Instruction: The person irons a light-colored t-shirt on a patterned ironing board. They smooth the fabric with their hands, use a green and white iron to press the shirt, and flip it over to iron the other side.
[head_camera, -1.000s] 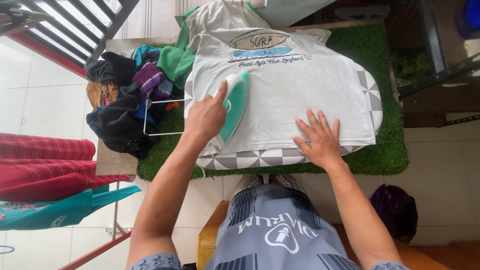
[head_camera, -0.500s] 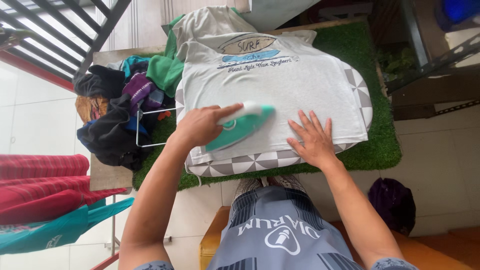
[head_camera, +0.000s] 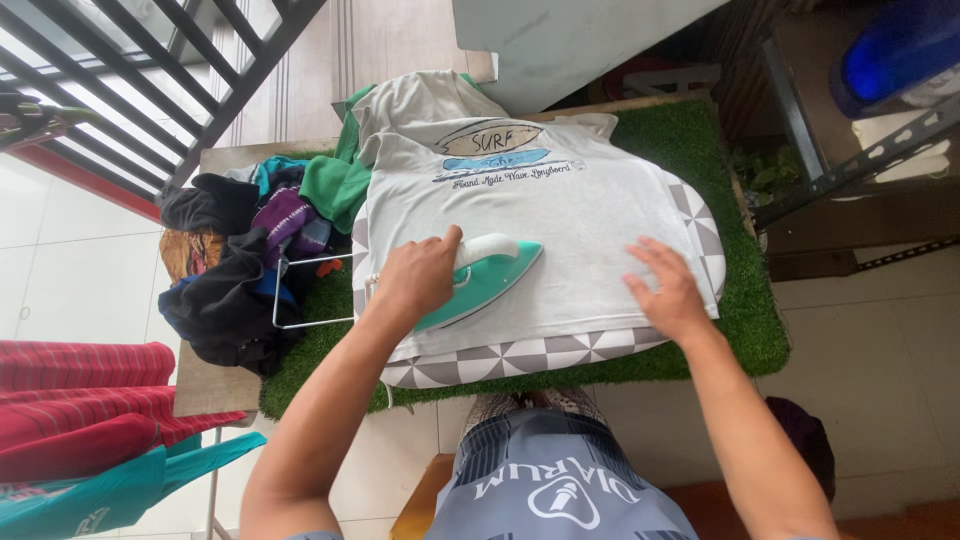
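Shirt (head_camera: 560, 215) white, flat on board, right hem under open right hand (head_camera: 672, 290); bare cloth between. Left hand (head_camera: 418, 275) grips teal iron (head_camera: 480, 275) near left edge.

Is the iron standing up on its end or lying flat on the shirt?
Lying flat: the green iron rests soleplate-down on the white T-shirt, with the left hand gripping its handle.

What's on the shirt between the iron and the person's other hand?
Nothing: in the head view, only bare pale T-shirt lies between the green iron and the right hand.
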